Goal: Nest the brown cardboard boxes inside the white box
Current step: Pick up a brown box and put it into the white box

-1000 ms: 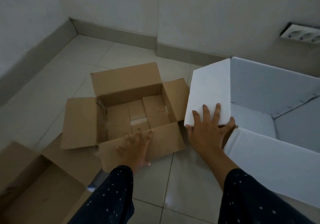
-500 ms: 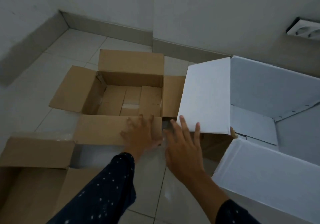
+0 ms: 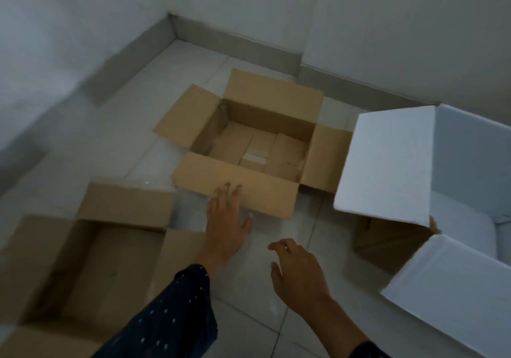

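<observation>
Reaching for the middle brown box, we have our left hand spread flat with its fingertips on the near flap, gripping nothing. Our right hand hovers above the floor tiles, fingers loosely curled and empty, well short of any cardboard.

To do this step well, we judge that we should take this box by two opposite walls rather than by a flap, since a flap would likely fold and let the box swing. Tucking the four flaps upright first should keep them from catching on the white box as the brown one goes down. The white box stands to the right with its flaps splayed out; its left flap hangs toward the brown box, so we would lift over it, not under.

Counting: we see two brown boxes on the floor, the middle one open and upright, and a larger one at lower left, also open. A further brown surface shows under the white flap; we cannot tell whether it is another box or the white box's outer side. One white box, two hands. Neither of the two brown boxes is inside it yet.
</observation>
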`<state>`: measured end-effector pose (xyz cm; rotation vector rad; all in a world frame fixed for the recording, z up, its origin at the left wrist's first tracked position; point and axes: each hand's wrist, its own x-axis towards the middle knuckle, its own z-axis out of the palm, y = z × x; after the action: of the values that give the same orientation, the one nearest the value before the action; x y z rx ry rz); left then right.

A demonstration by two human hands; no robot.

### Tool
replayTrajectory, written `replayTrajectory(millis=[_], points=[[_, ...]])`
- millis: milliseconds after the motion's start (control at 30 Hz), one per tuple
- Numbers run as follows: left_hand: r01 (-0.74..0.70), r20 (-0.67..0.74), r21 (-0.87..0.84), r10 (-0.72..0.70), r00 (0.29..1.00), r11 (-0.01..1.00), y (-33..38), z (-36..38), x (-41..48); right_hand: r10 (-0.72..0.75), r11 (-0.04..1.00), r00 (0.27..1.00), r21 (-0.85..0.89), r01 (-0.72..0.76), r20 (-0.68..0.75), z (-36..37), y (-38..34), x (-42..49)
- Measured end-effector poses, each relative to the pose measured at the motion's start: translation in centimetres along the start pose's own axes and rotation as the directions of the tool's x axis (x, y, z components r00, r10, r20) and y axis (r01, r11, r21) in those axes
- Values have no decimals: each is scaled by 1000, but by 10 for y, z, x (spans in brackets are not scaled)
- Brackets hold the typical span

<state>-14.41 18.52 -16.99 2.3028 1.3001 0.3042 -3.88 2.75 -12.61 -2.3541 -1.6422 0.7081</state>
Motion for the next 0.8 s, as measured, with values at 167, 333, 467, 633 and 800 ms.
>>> replayTrajectory(millis=[167, 333, 467, 633, 800], points=[[442, -151, 12, -435, 888, 897, -71, -35, -92, -23, 982, 997, 188, 8, 80, 43, -61, 4], [584, 175, -226, -558, 811, 780, -120, -29, -159, -69, 968, 985, 250, 29, 156, 86, -115, -9], [441, 86, -143, -433, 897, 886, -144, -24, -166, -89, 975, 984, 217, 54, 155, 105, -130, -25], [425, 83, -88, -419, 904, 901, -170, -47, -120, -68, 983, 985, 180, 39, 158, 109, -123, -32], [521, 15, 106, -525, 851, 847, -202, -80, -91, -40, 988, 991, 154, 20, 130, 101, -112, -22]])
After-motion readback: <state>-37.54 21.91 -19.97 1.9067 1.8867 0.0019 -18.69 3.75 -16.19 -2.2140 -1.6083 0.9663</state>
